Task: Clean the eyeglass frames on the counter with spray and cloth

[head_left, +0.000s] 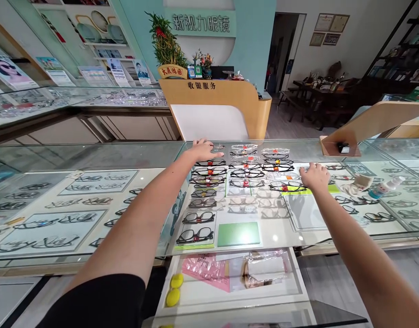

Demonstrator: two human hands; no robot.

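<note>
Lying in columns on the glass-topped desk (154,156): rows of glasses (246,173), with rounded and oval lenses in glossy dark, thin-rimmed and clear frames, many carrying small red or yellow tags. Reaching over the smooth glass to the far end of the left column with the left hand (203,149), thumb spreading apart from the fingers, just beside a thin-rimmed pair (218,147). Bending the fingers of the right hand (316,176) at the right edge of the rows, near a dark pair (287,186) lying by a bright yellow-green strip (296,191); hiding the fingertips, so cannot tell whether apart, together or clamped on anything. Lying closer to the body, past both hands: a flat, shiny green rectangle (239,234), beside the nearest dark-framed pair (195,235).

Standing open below the desk: a white drawer (236,298), holding a crinkled pink plastic packet (207,272), a clear glossy packet (264,269) and two smooth, rounded yellow cases (175,289). Resting well right of the rows: a crumpled pale cloth (358,184) and a translucent spray bottle (383,187) containing blue-green liquid. Rising behind these: a slanting wooden panel (373,122).
</note>
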